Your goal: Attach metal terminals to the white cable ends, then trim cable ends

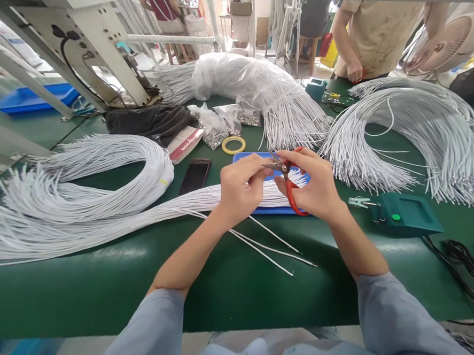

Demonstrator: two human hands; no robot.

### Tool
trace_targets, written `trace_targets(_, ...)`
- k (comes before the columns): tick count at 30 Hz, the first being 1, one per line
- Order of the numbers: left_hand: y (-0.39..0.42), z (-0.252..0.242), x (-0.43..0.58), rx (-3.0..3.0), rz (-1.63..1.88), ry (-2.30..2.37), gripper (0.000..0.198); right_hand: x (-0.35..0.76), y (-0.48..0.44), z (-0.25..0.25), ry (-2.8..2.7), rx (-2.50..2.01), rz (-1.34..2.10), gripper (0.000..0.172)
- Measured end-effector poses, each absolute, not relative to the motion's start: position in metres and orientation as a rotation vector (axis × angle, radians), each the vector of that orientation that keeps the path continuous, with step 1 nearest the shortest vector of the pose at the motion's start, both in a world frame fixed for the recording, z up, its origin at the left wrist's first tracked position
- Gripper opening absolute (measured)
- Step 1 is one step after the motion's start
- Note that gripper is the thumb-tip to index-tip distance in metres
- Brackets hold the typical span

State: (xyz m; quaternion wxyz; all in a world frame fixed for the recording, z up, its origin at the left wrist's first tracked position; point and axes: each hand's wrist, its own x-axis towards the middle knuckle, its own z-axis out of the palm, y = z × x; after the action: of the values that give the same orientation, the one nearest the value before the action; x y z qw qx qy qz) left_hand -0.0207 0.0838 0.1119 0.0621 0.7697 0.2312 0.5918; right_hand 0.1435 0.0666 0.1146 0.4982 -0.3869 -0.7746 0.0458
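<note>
My right hand (314, 185) holds red-handled scissors (290, 189), blades pointing left toward my left hand (242, 188). The fingers of my left hand are pinched together at the blade tips; what they hold is too small to make out. Both hands are above a blue tray (273, 211) where the ends of a long bundle of white wires (158, 218) lie. A few loose wires (273, 249) stick out to the right below my left hand.
Coiled white wires (152, 177) lie left, more bundles (420, 124) at the back and right. Around the tray are a phone (195, 176), yellow tape (233, 145), bags of small metal parts (213, 130) and a green device (409, 215). A person (376, 36) stands across the table.
</note>
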Motion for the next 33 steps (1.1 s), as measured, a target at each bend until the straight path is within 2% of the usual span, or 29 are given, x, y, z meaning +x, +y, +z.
trace_targets(6, 0.082, 0.114, -0.023, 2.432, 1.784, 0.721, 0.023, 0.145, 0.066, 0.115, -1.889, -0.935, 0.118, 0.036)
trace_targets(13, 0.081, 0.115, -0.022, 2.283, 1.657, 0.65, 0.023, 0.144, 0.062, 0.119, -1.864, -0.97, 0.195, 0.035)
trace_targets(19, 0.085, 0.12, -0.031, 1.896, 1.689, 0.791, 0.018, 0.157, 0.082, 0.119, -1.73, -1.121, 0.436, 0.027)
trace_targets(22, 0.083, 0.124, -0.032, 1.839, 1.567, 0.772, 0.02, 0.16, 0.085, 0.12, -1.588, -1.025, 0.567, 0.022)
trace_targets(27, 0.073, 0.123, -0.02, 1.843, 1.347, 0.695, 0.028, 0.15, 0.071, 0.119, -1.491, -0.806, 0.695, 0.032)
trace_targets(33, 0.073, 0.12, -0.017, 1.846, 1.348, 0.67, 0.028, 0.145, 0.064, 0.121, -1.517, -0.796, 0.663, 0.033)
